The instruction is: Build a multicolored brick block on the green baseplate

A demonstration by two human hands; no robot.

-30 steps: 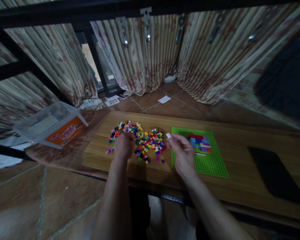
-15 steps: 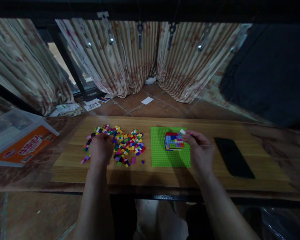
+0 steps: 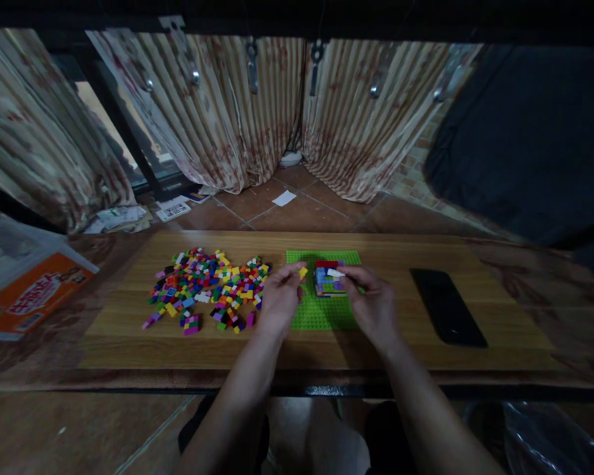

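A green baseplate (image 3: 311, 315) lies on the wooden board (image 3: 129, 330), carrying a small multicoloured brick block (image 3: 328, 285). My right hand (image 3: 371, 305) pinches a white brick (image 3: 334, 272) right on top of that block. My left hand (image 3: 278, 303) is over the baseplate's left edge, fingers closed on a yellow brick (image 3: 303, 271). A pile of loose coloured bricks (image 3: 205, 287) is spread on the board to the left of both hands.
A black phone (image 3: 446, 305) lies on the board to the right. A clear plastic box with an orange label (image 3: 22, 290) sits at the far left. Striped curtains (image 3: 257, 112) hang behind, with papers on the tiled floor (image 3: 301, 211).
My left hand left the loose pile and came right to the baseplate with a yellow brick. My right hand brought the white brick down onto the block.
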